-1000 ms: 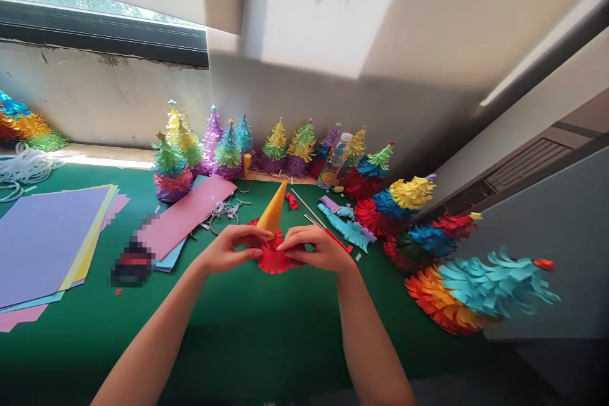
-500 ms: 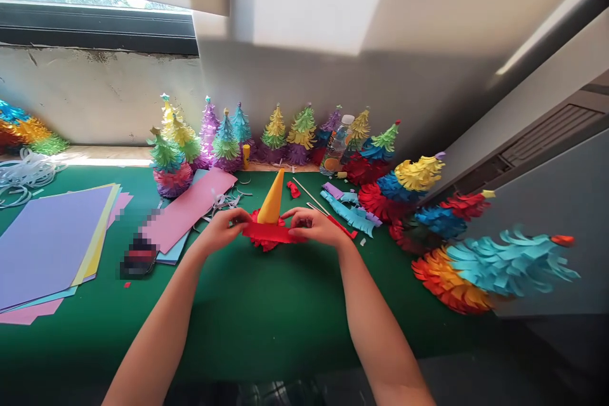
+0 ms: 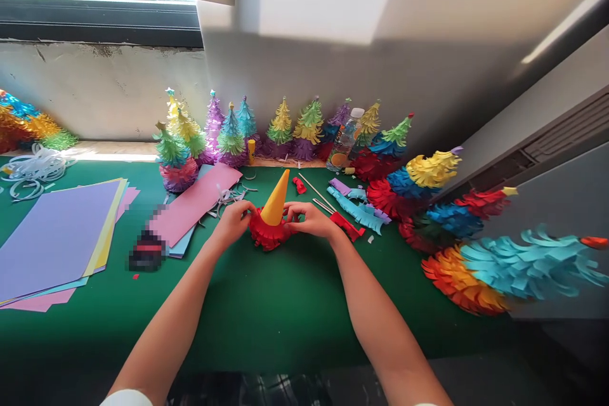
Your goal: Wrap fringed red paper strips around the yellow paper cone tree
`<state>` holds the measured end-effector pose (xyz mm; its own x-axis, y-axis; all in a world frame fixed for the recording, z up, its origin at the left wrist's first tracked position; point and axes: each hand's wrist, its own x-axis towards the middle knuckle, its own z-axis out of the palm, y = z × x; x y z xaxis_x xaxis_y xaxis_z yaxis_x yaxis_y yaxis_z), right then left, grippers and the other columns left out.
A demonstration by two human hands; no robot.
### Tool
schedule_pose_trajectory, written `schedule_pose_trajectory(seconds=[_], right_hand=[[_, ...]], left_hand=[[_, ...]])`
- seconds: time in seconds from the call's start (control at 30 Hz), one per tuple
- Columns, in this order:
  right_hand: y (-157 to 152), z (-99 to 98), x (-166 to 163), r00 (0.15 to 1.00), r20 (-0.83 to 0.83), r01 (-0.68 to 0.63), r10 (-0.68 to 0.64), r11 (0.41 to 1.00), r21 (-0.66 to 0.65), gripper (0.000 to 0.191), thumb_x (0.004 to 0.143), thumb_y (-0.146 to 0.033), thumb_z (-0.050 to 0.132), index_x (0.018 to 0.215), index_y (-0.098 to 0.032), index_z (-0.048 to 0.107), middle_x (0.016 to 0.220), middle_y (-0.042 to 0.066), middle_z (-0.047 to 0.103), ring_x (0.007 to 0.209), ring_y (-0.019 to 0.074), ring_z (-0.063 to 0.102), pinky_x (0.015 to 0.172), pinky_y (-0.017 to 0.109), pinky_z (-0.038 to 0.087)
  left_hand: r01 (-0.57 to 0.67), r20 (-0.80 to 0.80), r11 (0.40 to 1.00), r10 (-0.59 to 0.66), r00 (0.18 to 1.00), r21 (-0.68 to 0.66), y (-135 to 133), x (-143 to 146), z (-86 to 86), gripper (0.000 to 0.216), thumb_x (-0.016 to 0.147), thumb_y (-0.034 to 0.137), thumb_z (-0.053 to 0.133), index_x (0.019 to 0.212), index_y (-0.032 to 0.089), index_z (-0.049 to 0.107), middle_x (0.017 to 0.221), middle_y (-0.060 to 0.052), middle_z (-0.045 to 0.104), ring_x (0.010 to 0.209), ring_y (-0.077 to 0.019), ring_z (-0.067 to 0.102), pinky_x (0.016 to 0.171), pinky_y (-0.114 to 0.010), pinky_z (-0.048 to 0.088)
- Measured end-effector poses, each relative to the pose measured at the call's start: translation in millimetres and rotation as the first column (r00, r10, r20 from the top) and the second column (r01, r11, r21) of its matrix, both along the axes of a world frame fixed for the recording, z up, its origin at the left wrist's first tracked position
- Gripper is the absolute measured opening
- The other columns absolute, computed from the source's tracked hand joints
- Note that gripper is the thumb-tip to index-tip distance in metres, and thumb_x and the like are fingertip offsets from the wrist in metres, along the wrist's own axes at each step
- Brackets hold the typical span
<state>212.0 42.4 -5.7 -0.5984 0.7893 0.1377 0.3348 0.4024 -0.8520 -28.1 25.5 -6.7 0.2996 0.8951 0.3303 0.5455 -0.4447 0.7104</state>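
Observation:
An orange paper cone [image 3: 276,198] stands upright on the green table [image 3: 266,304], with a red fringed paper strip [image 3: 267,235] wrapped round its base. My left hand [image 3: 232,222] presses its fingers on the left side of the red fringe. From the right, my right hand [image 3: 310,218] pinches the same strip against the cone. Both hands are closed on the paper.
Finished paper trees [image 3: 228,133] line the back wall and lie piled at the right [image 3: 499,266]. A stack of coloured sheets [image 3: 57,235] and a pink sheet [image 3: 197,200] lie left. A bottle [image 3: 346,143], thin sticks [image 3: 316,193], blue fringe [image 3: 359,212] and scraps sit behind the cone.
The red fringe was held flat in front of the cone; now it is wrapped round the cone's base. Both hands moved a little away from me, closing on the cone.

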Motion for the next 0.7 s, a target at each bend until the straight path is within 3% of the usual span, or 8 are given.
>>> schedule_pose_trajectory(seconds=[0.33,0.53,0.7], right_hand=[[-9,13.5,-4,0.994,0.106,0.006,-0.015,0.996,0.089,0.013,0.07,-0.027,0.064,0.064,-0.017,0.06,0.111,0.009,0.063,0.096,0.021,0.06,0.067,0.027,0.045],[-7,11.6,-6,0.997,0.078,-0.007,0.0,0.996,0.086,0.015,0.072,-0.028,0.063,0.063,-0.017,0.059,0.111,0.008,0.063,0.082,0.0166,0.061,0.063,0.026,0.046],[-9,14.5,-3,0.996,0.081,-0.031,0.024,0.997,0.074,0.014,0.072,-0.024,0.064,0.062,-0.016,0.059,0.11,0.009,0.062,0.084,0.0179,0.062,0.073,0.031,0.048]], left_hand=[[-0.015,-0.037,1.0,0.016,0.999,0.027,-4,4,2.8,0.025,0.067,0.0,0.045,0.067,0.017,0.064,0.072,-0.002,0.064,0.068,-0.0139,0.057,0.068,-0.027,0.046],[-0.016,-0.092,0.999,0.02,0.996,0.041,-5,5,3.6,0.025,0.067,0.0,0.046,0.068,0.017,0.064,0.074,-0.003,0.064,0.07,-0.0151,0.058,0.069,-0.028,0.046],[-0.023,-0.05,0.999,0.025,0.998,0.031,-4,0,2.6,0.024,0.066,0.001,0.046,0.068,0.017,0.064,0.071,-0.002,0.063,0.067,-0.0138,0.057,0.065,-0.026,0.044]])
